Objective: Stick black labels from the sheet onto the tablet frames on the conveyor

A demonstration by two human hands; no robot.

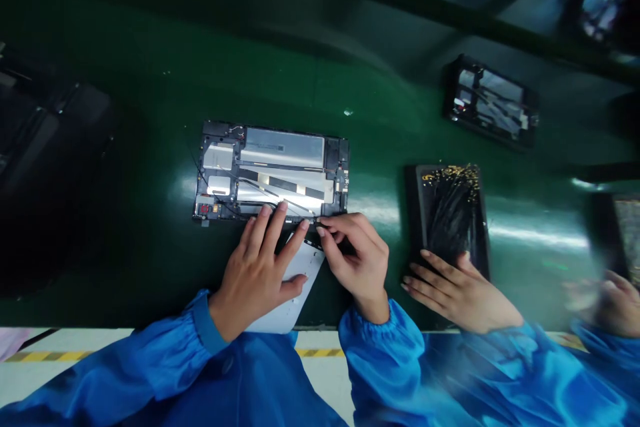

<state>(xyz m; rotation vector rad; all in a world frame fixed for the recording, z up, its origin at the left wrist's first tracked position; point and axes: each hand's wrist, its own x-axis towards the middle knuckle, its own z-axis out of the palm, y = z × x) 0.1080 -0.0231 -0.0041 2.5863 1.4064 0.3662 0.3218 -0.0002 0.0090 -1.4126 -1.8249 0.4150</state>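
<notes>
An opened tablet (280,149) lies on the green table, its silver battery packs, boards and thin black cables exposed. My left hand (260,273) is spread with fingertips resting on the tablet's near edge; it grips nothing. At the near right corner, my right hand (357,257) pinches with thumb and forefinger. Something small and dark shows at its fingertips, too small to name. Partly beneath my left hand lies a white sheet (305,271) with a few small dark pieces on it, its left part hidden by the hand.
To the right stands a black tray (420,207) of black cables with gold-coloured ends (457,177); a co-worker's hand (460,290) rests on it. Another opened device (493,103) lies behind. Dark blurred devices (45,127) sit at left. Another person's hand (620,303) is far right.
</notes>
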